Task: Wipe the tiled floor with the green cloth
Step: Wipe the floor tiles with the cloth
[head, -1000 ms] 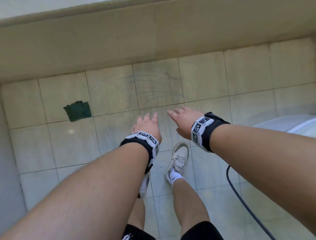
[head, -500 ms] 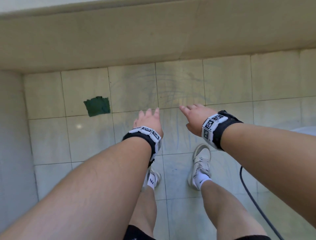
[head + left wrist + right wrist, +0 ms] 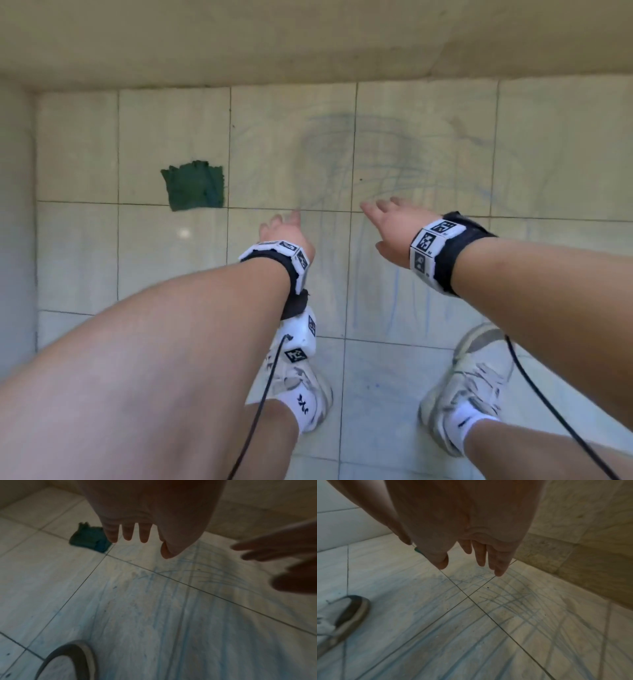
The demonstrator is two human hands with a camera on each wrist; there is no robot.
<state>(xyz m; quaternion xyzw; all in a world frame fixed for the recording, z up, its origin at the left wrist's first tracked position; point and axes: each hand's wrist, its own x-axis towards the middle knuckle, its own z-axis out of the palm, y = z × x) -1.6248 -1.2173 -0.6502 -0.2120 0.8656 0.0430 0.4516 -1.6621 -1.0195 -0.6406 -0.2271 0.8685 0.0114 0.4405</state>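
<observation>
A dark green cloth [image 3: 194,185] lies flat on the pale tiled floor [image 3: 85,246] to the left, also seen in the left wrist view as the green cloth [image 3: 87,540]. Blue scribble marks [image 3: 383,164] cover the tiles ahead and between my feet. My left hand [image 3: 284,229] hovers above the floor, fingers straight and empty, to the right of the cloth and apart from it. My right hand [image 3: 387,226] is stretched out over the scribbles, fingers relaxed [image 3: 481,555], holding nothing.
A beige stone wall [image 3: 308,37] runs along the far edge of the floor, and a grey wall [image 3: 15,222] closes the left side. My two white shoes [image 3: 301,387] stand on the near tiles. Black cables [image 3: 548,411] hang from the wrists.
I have stepped forward and the view has shifted right and closer, so the cloth and scribbles look nearer. Both feet now stand side by side. Both hands stay outstretched and empty.
</observation>
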